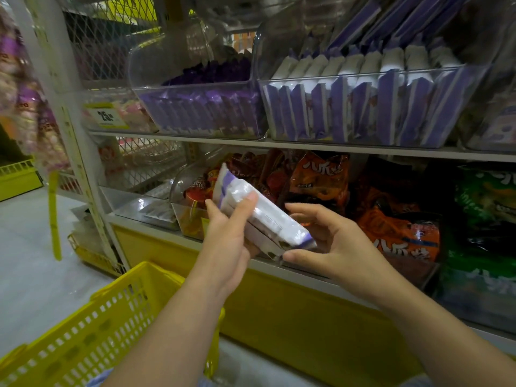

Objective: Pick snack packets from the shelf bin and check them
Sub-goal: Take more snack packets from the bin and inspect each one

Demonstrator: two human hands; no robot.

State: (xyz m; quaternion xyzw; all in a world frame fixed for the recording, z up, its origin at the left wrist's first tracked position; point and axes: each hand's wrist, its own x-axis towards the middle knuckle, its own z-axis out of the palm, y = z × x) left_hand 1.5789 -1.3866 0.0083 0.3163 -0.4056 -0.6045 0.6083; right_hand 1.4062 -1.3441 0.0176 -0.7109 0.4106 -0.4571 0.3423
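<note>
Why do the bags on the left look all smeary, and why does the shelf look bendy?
Head view: the hanging bags at the left edge are blurred, while the packets in the left hand look sharper; the wide-angle lens bows the shelf edge; the clear bin shows pale glare.

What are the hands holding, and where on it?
Left hand grips the white-and-purple packets around their middle; right hand touches the lower end, thumb beneath.
</note>
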